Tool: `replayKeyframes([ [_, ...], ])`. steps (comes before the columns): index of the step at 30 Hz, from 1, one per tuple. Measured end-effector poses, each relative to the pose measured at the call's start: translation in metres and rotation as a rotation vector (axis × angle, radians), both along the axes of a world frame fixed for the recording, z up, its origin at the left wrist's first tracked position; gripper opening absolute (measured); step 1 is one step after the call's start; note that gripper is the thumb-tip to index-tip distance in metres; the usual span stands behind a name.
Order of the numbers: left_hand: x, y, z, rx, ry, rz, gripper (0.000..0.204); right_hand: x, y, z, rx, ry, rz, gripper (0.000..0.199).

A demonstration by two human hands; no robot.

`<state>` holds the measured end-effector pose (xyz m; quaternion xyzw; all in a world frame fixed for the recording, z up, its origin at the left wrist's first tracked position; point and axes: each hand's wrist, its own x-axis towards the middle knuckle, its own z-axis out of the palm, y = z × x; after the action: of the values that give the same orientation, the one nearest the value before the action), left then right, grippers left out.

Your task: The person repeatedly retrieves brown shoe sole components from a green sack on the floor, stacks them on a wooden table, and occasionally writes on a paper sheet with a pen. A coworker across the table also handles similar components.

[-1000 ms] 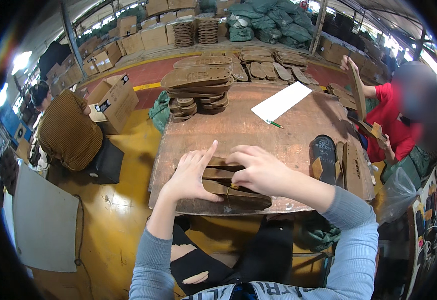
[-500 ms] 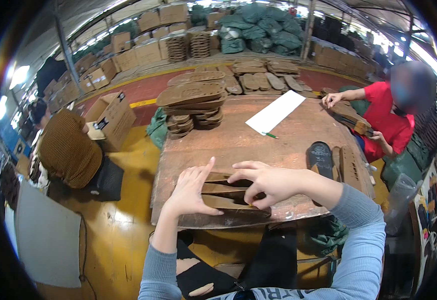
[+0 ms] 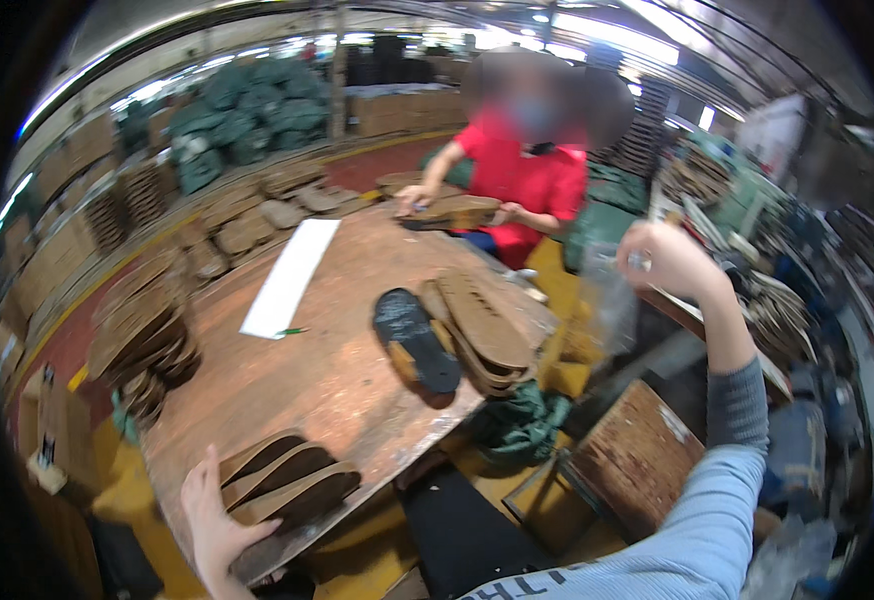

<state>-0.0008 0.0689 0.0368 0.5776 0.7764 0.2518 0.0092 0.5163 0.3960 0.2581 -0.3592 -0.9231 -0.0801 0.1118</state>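
Note:
At the table's near left corner, three brown shoe soles (image 3: 292,478) lie overlapping in a row. My left hand (image 3: 219,522) spans their left ends, thumb and fingers spread wide, the thumb touching the nearest sole. Away to the right, past the table edge, my right hand (image 3: 675,262) is raised with its fingers curled into a pinch. What sits in that pinch, if anything, is too blurred to make out. A clear plastic bag (image 3: 609,312) hangs just below and left of it.
On the wooden table (image 3: 257,385) lie a black sole (image 3: 415,340), a brown sole pile (image 3: 487,325), white paper (image 3: 292,275) and a green pen (image 3: 294,331). More soles (image 3: 142,320) are stacked left. Across, a person in red (image 3: 527,180) handles a sole. A wooden stool (image 3: 637,455) stands right.
My view has swung right. My right hand has left the soles and risen far to the right, off the table. My left hand stays at the soles' left ends.

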Motion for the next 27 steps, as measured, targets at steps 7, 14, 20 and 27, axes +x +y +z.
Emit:
replayKeyframes([
  [7, -0.004, -0.003, -0.006, -0.043, -0.009, 0.030, 0.128, 0.147, 0.051, -0.008, 0.109, 0.116, -0.780, 0.013],
  [14, 0.000, -0.004, 0.001, -0.098, 0.015, 0.025, 0.132, 0.203, 0.102, -0.068, 0.220, 0.285, -0.913, 0.017],
  [20, 0.003, -0.006, 0.014, -0.257, 0.099, -0.049, 0.137, 0.208, 0.120, -0.082, 0.174, 0.335, -1.100, 0.020],
  [27, 0.023, -0.013, 0.009, -0.195, 0.058, 0.061, 0.104, 0.077, 0.072, -0.073, 0.136, 0.635, -0.442, 0.017],
])
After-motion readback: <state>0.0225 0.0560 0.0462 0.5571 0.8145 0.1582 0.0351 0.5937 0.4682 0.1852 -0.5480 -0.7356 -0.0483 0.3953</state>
